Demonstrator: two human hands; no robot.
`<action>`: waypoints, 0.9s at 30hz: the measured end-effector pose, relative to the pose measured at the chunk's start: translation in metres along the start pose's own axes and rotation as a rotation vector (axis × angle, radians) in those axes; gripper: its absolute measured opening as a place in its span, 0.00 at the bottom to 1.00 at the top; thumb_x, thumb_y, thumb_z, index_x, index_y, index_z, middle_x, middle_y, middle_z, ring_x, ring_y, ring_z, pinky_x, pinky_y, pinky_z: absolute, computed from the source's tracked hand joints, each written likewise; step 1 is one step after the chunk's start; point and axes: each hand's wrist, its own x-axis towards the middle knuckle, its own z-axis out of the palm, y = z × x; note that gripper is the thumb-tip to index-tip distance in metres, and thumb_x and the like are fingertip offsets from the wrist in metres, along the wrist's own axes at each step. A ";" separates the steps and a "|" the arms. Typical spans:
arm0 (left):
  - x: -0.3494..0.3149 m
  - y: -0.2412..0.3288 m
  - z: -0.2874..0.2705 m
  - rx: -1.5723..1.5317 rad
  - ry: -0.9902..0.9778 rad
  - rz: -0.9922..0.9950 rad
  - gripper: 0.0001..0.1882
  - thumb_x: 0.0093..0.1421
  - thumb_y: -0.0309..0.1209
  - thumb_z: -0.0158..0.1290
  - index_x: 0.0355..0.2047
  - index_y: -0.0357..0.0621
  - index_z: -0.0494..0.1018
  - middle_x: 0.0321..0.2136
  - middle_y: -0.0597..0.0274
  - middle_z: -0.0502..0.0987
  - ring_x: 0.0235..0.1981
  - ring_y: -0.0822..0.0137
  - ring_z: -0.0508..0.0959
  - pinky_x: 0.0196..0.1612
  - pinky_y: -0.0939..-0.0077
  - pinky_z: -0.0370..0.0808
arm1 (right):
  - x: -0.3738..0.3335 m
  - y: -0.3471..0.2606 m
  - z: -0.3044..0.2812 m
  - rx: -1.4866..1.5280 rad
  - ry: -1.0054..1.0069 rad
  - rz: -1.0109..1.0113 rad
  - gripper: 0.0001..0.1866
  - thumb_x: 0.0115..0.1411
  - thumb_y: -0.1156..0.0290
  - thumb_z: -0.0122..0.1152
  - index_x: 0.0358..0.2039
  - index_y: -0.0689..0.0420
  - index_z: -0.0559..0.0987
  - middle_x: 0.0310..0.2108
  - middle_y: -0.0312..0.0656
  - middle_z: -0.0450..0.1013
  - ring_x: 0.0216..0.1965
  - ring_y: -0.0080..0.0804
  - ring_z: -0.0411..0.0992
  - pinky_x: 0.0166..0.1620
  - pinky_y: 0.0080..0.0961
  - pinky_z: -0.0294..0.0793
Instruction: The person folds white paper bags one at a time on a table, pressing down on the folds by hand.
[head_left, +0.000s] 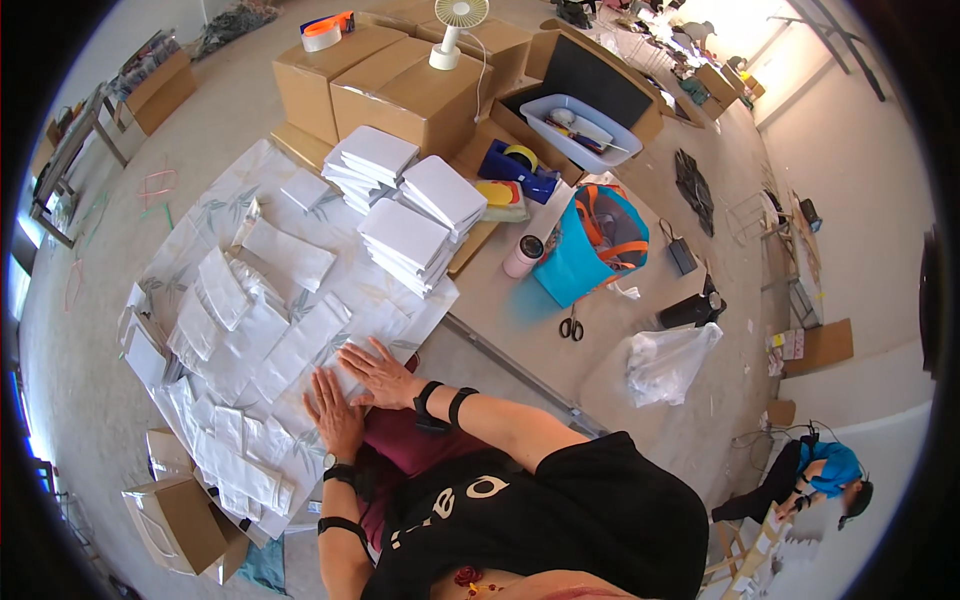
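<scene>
My left hand (334,412) lies flat near the front edge of a table cover (390,318) with a pale leaf pattern, fingers stretched out. Beside it, my right hand (380,376) also rests flat, fingers apart. Whether a thin white piece lies under the palms, I cannot tell. Just beyond the fingertips is a folded white piece (310,335). More flat white pieces (225,290) are spread loosely over the left part of the table, some overlapping. Past my right hand stand neat stacks of folded white pieces (405,235).
Cardboard boxes (410,95) with a small fan (450,45) stand behind the stacks. On the adjoining table are a blue bag (585,250), a pink cup (523,257), scissors (571,325), a tape dispenser (515,172) and a clear plastic bag (670,362). A person (815,475) bends over at far right.
</scene>
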 end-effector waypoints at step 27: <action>0.139 -0.023 0.010 -0.129 0.189 -0.074 0.06 0.57 0.29 0.59 0.34 0.41 0.78 0.39 0.54 0.79 0.45 0.50 0.78 0.47 0.57 0.78 | 0.008 -0.001 -0.018 -0.037 -0.144 -0.004 0.52 0.62 0.40 0.59 0.76 0.58 0.52 0.78 0.42 0.47 0.79 0.37 0.40 0.76 0.57 0.32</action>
